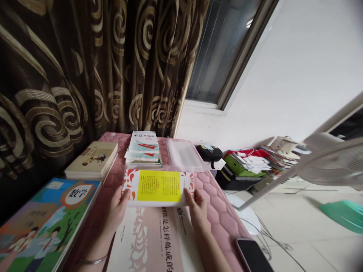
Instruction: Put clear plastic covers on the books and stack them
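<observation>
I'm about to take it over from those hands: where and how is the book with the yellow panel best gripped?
Probably pinch the book at the middle of its far edge, coming from the far side: the left hand and right hand hold its two ends, leaving that edge free.

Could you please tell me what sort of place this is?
Probably a room at home: dark brown swirl-patterned fabric curtain, pink quilted cover with hexagons, white standing fan.

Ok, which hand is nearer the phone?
Right: the right hand is up-left of the phone in view; the left hand is farther left, across the book.
</observation>
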`<state>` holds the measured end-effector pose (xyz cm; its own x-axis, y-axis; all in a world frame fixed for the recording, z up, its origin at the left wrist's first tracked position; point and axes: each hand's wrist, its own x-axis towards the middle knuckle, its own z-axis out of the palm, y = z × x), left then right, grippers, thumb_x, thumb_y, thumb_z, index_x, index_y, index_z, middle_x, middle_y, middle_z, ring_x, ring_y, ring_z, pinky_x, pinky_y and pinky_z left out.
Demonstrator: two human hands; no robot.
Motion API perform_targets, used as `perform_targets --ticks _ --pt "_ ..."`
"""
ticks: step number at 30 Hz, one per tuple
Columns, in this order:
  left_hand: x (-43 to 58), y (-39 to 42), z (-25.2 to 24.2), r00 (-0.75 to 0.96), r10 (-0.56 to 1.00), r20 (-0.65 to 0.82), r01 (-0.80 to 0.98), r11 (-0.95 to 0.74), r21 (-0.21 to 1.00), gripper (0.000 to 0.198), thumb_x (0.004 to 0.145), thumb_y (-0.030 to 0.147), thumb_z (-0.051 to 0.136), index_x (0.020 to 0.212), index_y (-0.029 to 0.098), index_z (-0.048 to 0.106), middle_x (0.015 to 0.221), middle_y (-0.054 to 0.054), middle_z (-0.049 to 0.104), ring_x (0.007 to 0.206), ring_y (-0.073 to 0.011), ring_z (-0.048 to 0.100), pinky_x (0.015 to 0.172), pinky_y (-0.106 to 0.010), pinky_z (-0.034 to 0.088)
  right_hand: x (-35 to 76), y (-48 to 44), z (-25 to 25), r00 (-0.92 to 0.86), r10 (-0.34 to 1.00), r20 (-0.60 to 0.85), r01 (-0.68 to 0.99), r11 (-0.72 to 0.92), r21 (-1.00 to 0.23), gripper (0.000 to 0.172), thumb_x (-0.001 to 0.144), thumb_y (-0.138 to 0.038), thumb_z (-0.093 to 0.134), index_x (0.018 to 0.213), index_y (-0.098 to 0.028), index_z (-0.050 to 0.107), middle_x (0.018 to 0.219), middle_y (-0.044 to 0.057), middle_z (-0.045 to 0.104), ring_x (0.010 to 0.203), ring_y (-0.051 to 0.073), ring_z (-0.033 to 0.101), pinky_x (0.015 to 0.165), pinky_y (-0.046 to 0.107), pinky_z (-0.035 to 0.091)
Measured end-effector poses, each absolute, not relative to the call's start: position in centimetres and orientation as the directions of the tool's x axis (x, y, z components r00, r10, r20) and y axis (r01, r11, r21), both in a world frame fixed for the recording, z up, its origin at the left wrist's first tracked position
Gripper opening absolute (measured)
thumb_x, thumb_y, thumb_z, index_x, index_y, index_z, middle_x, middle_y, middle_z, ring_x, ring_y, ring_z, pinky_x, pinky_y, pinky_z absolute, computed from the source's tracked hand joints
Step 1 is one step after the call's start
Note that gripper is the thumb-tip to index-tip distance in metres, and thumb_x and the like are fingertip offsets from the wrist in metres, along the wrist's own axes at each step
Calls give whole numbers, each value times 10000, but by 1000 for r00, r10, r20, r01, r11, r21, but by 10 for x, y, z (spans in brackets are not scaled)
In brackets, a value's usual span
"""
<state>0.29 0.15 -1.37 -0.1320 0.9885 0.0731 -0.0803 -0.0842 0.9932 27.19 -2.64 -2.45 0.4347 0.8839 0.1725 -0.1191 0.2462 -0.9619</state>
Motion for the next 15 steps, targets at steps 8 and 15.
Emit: perform_targets --ticks 8,15 --pt "1 2 -17 -92 995 45 -181 -61 982 573 683 630 718 1022 179 619 1073 -105 743 992 -289 694 825 -344 558 267 -26 -22 446 882 155 -123 232 -965 463 771 -526 724 1073 -176 693 1034 95 738 955 277 671 783 368 565" --pt "3 3 -22 -110 993 32 -188 -52 981 588 690 640 715 1042 180 620 1053 -107 743 964 -287 699 816 -353 559 273 -28 -23 406 895 185 -137 260 -956 470 793 -479 724 1154 -183 673 1163 104 709 1113 286 629 955 398 510"
